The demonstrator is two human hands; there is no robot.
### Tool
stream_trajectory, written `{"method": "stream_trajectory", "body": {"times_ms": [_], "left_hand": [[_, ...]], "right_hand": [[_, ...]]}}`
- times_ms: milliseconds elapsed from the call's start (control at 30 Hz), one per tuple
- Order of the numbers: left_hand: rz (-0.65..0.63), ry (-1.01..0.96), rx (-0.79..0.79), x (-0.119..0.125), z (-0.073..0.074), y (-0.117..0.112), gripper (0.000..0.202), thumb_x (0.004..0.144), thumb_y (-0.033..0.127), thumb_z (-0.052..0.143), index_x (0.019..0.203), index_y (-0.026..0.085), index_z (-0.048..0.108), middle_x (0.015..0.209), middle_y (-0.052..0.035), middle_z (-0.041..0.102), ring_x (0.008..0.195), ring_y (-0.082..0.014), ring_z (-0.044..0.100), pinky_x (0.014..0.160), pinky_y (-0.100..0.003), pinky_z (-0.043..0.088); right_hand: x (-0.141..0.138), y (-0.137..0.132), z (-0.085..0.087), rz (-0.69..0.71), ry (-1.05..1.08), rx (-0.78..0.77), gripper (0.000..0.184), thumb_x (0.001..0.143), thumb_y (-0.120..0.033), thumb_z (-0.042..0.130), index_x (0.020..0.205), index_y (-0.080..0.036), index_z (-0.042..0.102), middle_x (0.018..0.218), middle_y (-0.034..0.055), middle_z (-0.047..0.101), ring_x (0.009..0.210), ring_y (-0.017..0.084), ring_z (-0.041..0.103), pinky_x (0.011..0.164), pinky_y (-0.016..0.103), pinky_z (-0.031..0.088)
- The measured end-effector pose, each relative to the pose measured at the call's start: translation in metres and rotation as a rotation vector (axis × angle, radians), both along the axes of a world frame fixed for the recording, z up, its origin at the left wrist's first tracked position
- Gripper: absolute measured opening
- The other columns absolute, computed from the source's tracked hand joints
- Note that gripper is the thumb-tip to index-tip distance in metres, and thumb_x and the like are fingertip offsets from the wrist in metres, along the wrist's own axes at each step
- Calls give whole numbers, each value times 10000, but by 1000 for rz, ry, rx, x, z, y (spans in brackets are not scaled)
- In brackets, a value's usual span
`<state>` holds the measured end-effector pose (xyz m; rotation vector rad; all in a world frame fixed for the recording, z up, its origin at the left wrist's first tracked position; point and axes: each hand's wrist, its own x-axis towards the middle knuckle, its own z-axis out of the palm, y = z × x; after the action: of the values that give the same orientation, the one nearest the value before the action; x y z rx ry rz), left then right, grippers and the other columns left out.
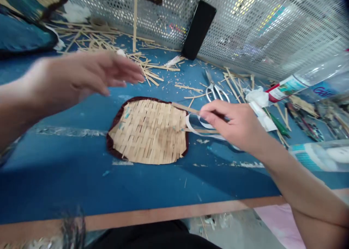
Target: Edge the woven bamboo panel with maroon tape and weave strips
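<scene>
On the blue tabletop (81,183) lies a woven bamboo piece (147,132) with rounded corners. Dark brown edging runs along its top and sides, while pale strip ends show along the bottom. My right hand (234,121) pinches a thin, flat bamboo strip (185,107), whose far end reaches over the piece's upper right edge. A white ribbon-like loop (191,123) and another strip lie under this hand, partly hidden. My left hand (92,72) is raised to the upper left of the piece, fingers stretched out and holding nothing; it is slightly blurred.
Scissors (216,90) lie beyond my right hand. A black phone (199,30) leans on the perforated metal panel (245,30). Loose bamboo strips (95,41) are heaped at the back left. Plastic bottles (297,83) stand to the right. The table's front edge (152,214) is nearest me.
</scene>
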<state>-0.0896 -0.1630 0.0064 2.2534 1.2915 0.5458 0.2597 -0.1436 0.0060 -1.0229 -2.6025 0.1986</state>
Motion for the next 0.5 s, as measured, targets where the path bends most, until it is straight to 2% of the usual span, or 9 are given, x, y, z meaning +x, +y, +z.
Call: {"method": "stream_trajectory", "body": {"times_ms": [100,167,233,300,367,500], "left_hand": [[-96,196,-154,5,-11,-3,480,1001,232,300,1439,216,495,1555,-17,465,1425,-303,406,1136,-574,331],[-79,330,-87,14,-25,-8,499,1012,376,387,1485,239,470,1614,-66,376,1482,-342,310,1156,-627,259],[-63,370,38,23,-38,-11,636,960,522,498,1500,187,460,1600,-141,383,1487,-377,293,1173,-626,227],[-73,377,118,30,-47,-12,707,929,585,527,1484,149,477,1572,-172,414,1480,-381,303,1190,-597,214],[-96,376,122,33,-50,-12,682,950,578,477,1477,146,481,1572,-165,412,1475,-360,314,1196,-563,224],[-91,377,74,35,-47,-12,691,946,599,439,1493,178,468,1588,-136,390,1458,-356,343,1194,-542,240]], "right_hand": [[2,-1,-7,158,-116,48,194,1013,-282,522,995,-225,707,922,23,749,814,163,687,723,294,484],[4,-4,-14,212,-181,142,209,1012,-270,525,1006,-208,725,906,37,744,839,183,684,752,318,472],[5,-8,-21,212,-205,222,217,1010,-250,528,996,-193,737,867,42,734,815,185,673,750,324,456],[6,-10,-25,198,-194,270,212,1005,-239,539,992,-181,742,847,42,724,796,177,660,737,314,442],[5,-12,-27,195,-176,320,201,997,-231,553,1008,-174,746,816,39,704,762,166,637,708,304,422],[2,-14,-32,232,-181,400,203,980,-193,572,1054,-192,761,745,21,654,678,155,570,647,302,370]]}}
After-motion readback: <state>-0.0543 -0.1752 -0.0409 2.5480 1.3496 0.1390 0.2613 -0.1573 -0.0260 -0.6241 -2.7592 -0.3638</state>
